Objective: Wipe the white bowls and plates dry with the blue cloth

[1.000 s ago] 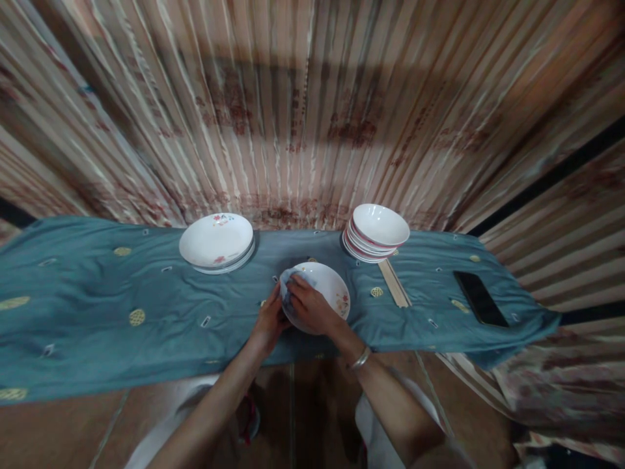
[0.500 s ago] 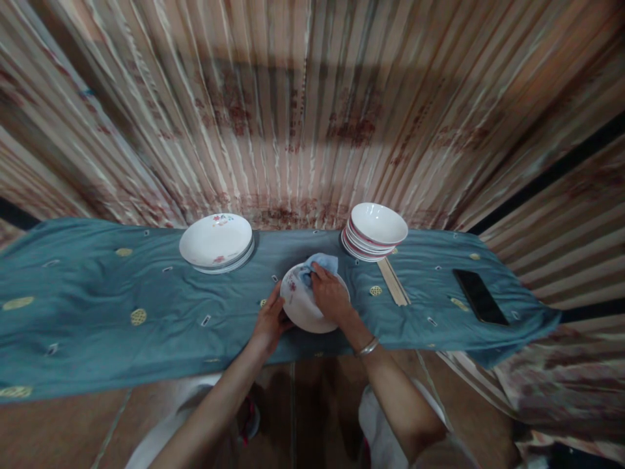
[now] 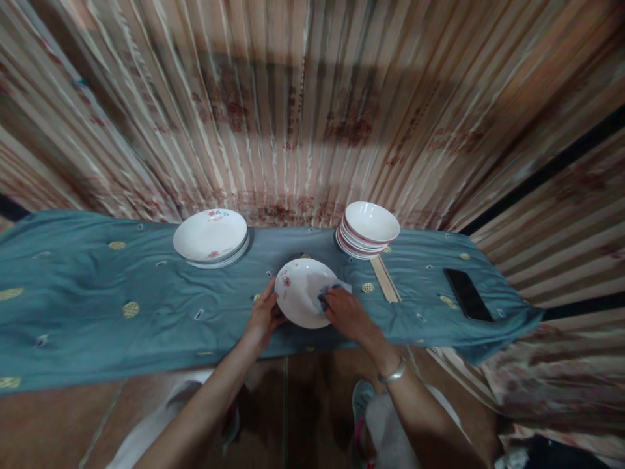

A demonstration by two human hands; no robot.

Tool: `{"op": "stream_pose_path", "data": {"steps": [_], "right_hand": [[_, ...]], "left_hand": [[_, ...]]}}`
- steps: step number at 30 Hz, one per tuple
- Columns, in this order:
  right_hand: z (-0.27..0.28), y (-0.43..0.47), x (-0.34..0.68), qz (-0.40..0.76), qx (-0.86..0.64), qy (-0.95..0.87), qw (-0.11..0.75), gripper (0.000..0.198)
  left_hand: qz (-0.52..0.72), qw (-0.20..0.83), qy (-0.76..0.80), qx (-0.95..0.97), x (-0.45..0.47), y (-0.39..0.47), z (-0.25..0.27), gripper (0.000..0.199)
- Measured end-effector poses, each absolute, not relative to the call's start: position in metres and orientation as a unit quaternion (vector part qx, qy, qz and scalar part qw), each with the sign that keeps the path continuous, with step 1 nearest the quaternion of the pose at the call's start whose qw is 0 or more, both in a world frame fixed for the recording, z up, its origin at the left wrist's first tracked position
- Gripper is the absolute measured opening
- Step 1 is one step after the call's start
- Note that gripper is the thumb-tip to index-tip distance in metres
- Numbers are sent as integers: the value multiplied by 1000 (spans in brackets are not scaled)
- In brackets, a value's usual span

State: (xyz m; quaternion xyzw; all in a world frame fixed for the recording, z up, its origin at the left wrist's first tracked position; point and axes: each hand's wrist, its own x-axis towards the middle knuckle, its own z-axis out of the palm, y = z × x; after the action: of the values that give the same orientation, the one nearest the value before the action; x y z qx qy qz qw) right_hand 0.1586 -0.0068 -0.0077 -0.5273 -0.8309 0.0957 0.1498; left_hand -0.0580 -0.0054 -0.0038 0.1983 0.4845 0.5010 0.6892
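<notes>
A white plate [image 3: 303,301] with a small floral pattern at its upper left is held near the table's front edge. My left hand [image 3: 266,311] grips its left rim, some fingers hidden beneath it. Bunched in my right hand [image 3: 346,314] is a blue cloth [image 3: 336,288], pressed at the plate's right side. A silver bangle circles my right wrist. To the left lies a stack of floral plates [image 3: 211,236]. Beyond the plate, on the right, stands a stack of white bowls [image 3: 372,223] with reddish outer bands.
Wooden chopsticks [image 3: 385,280] lie in front of the bowls. A black phone [image 3: 467,295] rests at the right end of the table, which a teal patterned cloth [image 3: 166,326] covers. A pleated curtain [image 3: 273,150] hangs behind.
My right hand has moved with the cloth from the plate's upper middle to its right side, uncovering more of its surface. My left hand still holds the left rim.
</notes>
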Motion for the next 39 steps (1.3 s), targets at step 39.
{"op": "stream_pose_path", "data": {"steps": [39], "right_hand": [[-20, 29, 135, 15, -583, -806, 98, 33]], "left_hand": [[513, 680, 481, 208, -56, -5, -3, 72]]}}
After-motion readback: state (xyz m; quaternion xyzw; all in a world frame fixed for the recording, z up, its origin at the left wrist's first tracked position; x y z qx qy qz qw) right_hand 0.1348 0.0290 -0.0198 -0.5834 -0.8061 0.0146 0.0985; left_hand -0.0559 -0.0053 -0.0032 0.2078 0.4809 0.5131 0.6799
